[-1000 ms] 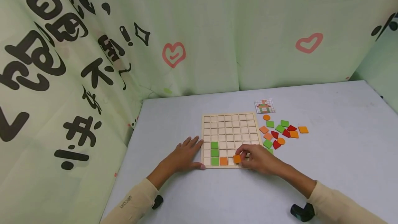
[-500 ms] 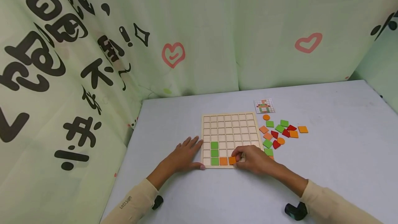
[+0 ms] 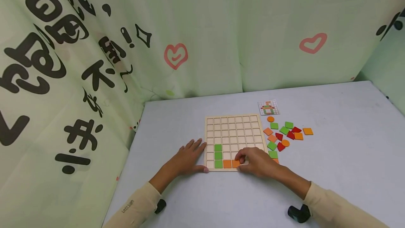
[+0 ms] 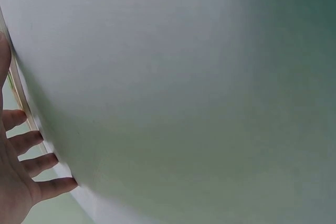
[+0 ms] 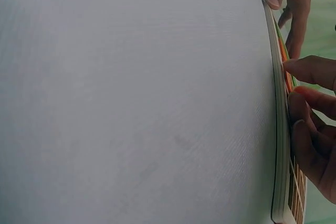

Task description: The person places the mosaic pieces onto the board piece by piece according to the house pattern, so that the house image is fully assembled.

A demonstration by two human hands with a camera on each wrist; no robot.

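1. Head view, left side. Your left hand [image 3: 190, 156] lies spread at 8 o'clock of the gridded board [image 3: 233, 133], thumb and forefinger against its edge, probably to keep it from sliding on the table [image 3: 177, 126].

2. Head view, right side. At the board's 6 o'clock, your right hand [image 3: 259, 163] pinches the orange tile [image 3: 235, 164] between thumb and curled forefinger. The grip falls toward its 3 o'clock side, presumably because the second orange tile [image 3: 227, 164] occupies its 9 o'clock side, with a column of green tiles [image 3: 218, 155] beyond.

3. Head view, surroundings. Loose tiles [image 3: 284, 130] lie at the board's 3 o'clock, likely for a short reach. The printed card [image 3: 268, 107] lies between 1 and 2 o'clock, where neither hand covers it.

4. Left wrist view. Your left fingers fan out at 8 o'clock, straight along the board's edge and gripping nothing, which suits steadying. The orange tile cannot be made out.

5. Right wrist view. At 3 o'clock, your right thumb and forefinger meet the orange tile low over the board; whether it sits flat cannot be told. Your left hand appears at 2 o'clock.
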